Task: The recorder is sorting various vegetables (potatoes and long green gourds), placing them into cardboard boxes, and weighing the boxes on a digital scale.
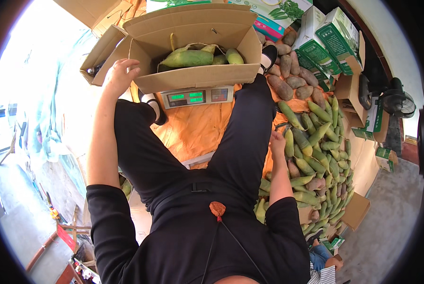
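Observation:
An opened cardboard box rests on a digital scale with a lit green display, between my feet. Inside it lie several long green radishes. My left hand is at the box's left side, next to its rim, with fingers loosely bent and apart and nothing held. Low beside my right leg, my right hand is against the edge of a big heap of green radishes. One pale green radish lies right beside its fingers, which are partly hidden, so a grip cannot be made out.
Reddish-brown tubers lie past the radish heap. Green and white cartons stand at the far right, near a black fan. An orange sheet covers the floor between my legs. Another person's leg shows at the lower right.

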Action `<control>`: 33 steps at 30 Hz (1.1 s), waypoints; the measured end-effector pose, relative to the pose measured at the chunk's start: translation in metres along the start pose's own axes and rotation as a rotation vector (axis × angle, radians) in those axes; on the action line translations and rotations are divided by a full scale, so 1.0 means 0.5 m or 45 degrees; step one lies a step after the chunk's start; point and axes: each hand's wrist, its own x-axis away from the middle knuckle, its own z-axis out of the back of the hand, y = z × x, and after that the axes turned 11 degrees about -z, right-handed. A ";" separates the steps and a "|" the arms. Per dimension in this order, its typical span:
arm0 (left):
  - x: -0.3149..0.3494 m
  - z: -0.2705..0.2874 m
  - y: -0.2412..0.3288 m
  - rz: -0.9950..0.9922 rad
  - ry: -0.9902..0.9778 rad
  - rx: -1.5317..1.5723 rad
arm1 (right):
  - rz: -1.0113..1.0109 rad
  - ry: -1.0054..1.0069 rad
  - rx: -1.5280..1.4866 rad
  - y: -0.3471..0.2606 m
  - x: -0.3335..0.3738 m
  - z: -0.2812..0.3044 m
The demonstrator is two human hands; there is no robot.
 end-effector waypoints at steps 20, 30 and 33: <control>-0.028 -0.013 -0.023 0.427 0.268 -0.054 | 0.631 -0.082 0.042 -0.445 0.033 0.016; -0.039 0.064 0.003 0.644 -0.257 -0.068 | 0.908 -0.079 0.777 -0.676 0.061 -0.106; -0.057 0.042 -0.011 0.618 -0.341 -0.129 | 0.891 -0.029 0.934 -0.686 0.024 -0.128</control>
